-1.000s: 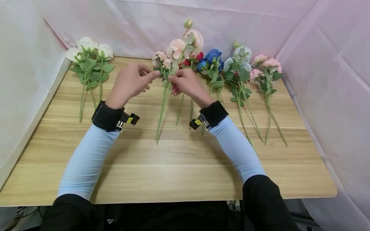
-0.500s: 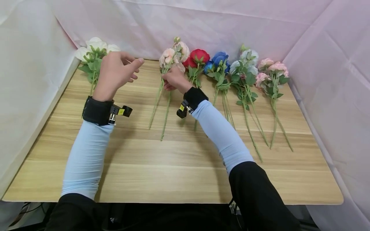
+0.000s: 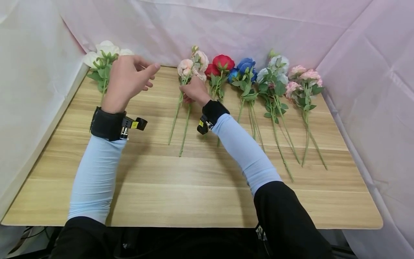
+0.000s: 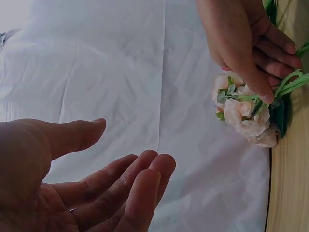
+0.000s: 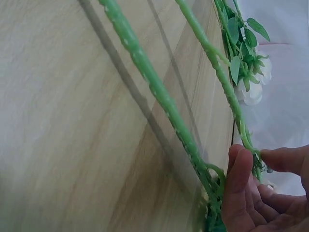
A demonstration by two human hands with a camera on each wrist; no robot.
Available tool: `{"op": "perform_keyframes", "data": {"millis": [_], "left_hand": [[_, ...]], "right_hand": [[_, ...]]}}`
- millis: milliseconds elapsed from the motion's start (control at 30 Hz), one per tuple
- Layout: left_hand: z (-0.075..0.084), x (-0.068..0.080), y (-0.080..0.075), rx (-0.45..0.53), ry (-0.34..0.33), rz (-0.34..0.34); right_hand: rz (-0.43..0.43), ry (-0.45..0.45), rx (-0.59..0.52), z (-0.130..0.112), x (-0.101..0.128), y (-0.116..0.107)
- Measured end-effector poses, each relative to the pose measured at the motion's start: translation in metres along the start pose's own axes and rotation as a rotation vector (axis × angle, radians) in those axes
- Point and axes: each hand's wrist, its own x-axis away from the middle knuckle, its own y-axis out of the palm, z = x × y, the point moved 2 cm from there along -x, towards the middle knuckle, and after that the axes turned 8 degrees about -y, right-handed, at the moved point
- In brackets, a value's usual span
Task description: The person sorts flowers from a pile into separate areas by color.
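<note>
A peach flower spray [image 3: 191, 66] lies on the wooden table [image 3: 207, 194], its two green stems [image 3: 181, 118] pointing toward me. My right hand [image 3: 189, 93] grips those stems just below the blooms. In the right wrist view the fingers [image 5: 240, 186] and thumb pinch a stem [image 5: 159, 94] close to the tabletop. My left hand [image 3: 149, 76] hovers open over the table's back left, holding nothing, next to the white flowers [image 3: 105, 54]. The left wrist view shows the open left palm [image 4: 96, 188], with the right hand [image 4: 241, 43] over the peach blooms [image 4: 246, 113].
Right of the peach spray lie a red rose [image 3: 222, 63], a blue flower [image 3: 245, 66], a pale blue spray [image 3: 275, 66] and pink flowers [image 3: 304, 77], stems toward me. White and pink cloth [image 3: 291, 28] walls the table on three sides.
My left hand let go of the peach spray and moved left toward the white flowers. My right hand lowered the spray onto the table beside the red rose.
</note>
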Motion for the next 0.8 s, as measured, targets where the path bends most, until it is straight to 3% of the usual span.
{"op": "perform_keyframes", "data": {"millis": [267, 533, 800], "left_hand": [[0.001, 0.001, 0.005, -0.006, 0.008, -0.009], [0.007, 0.003, 0.013, -0.034, 0.034, -0.039], [0.01, 0.007, 0.02, -0.121, 0.049, -0.09]], "right_hand": [[0.042, -0.114, 0.131, -0.008, 0.017, -0.02], [0.027, -0.29, 0.021, -0.008, 0.065, -0.053], [-0.059, -0.327, 0.035, -0.003, 0.103, -0.081]]}}
